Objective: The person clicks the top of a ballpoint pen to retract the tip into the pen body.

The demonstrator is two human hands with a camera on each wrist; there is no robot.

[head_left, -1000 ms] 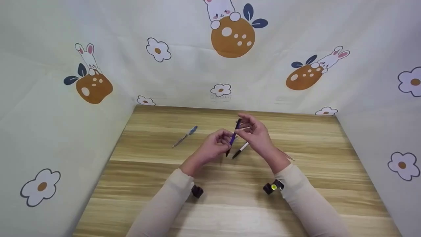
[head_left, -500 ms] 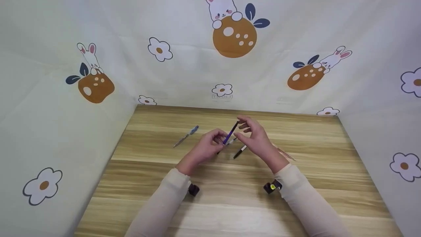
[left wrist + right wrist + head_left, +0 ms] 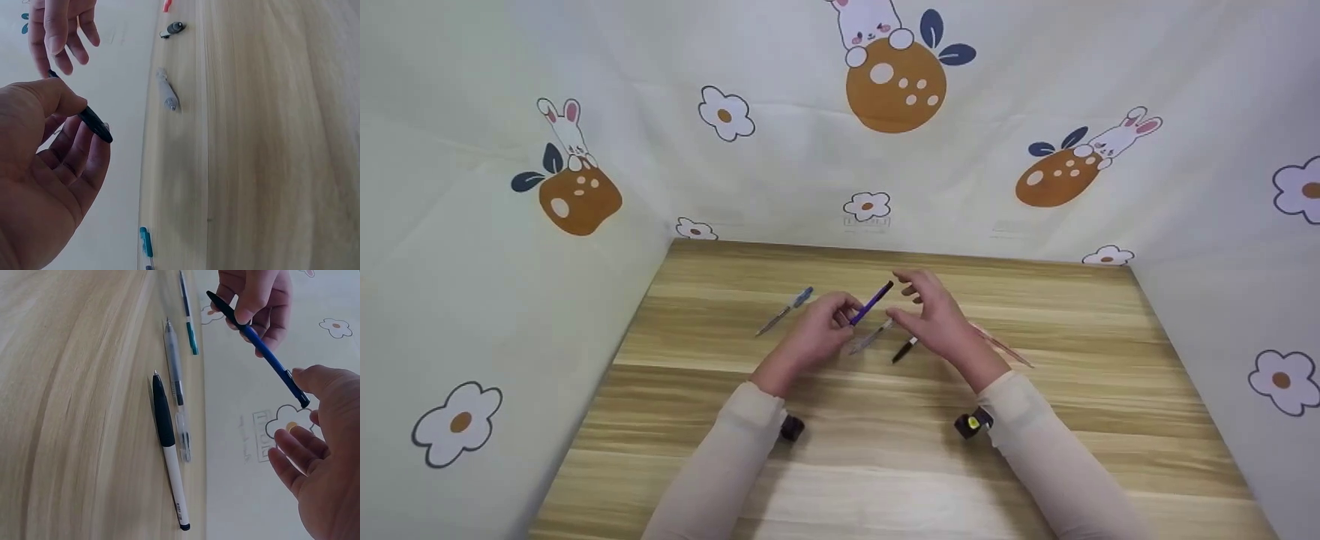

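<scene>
My left hand (image 3: pixel 816 330) pinches a blue-purple pen with black ends (image 3: pixel 872 303) between thumb and fingers. The pen slants up toward my right hand, and in the right wrist view its dark tip end (image 3: pixel 222 305) lies in the left fingers' grip. Spread loosely beside the pen's far end, my right hand (image 3: pixel 939 321) grips nothing; its thumb is close to that end in the right wrist view. Below the hands lie a clear pen (image 3: pixel 174 360) and a white pen with a black grip (image 3: pixel 163 416), partly hidden by the right hand in the head view.
A clear pen with a blue-green end (image 3: pixel 785 311) lies left of the left hand on the wooden table (image 3: pixel 877 480). Right of the right wrist rests a thin reddish pen-like stick (image 3: pixel 1009 349). A patterned cloth (image 3: pixel 780 172) walls the table's back and sides.
My left hand has moved left with the blue-purple pen, drawing it away from the right fingers and tilting it lower. The clear pen beneath has come into fuller view. The right hand shifted slightly left.
</scene>
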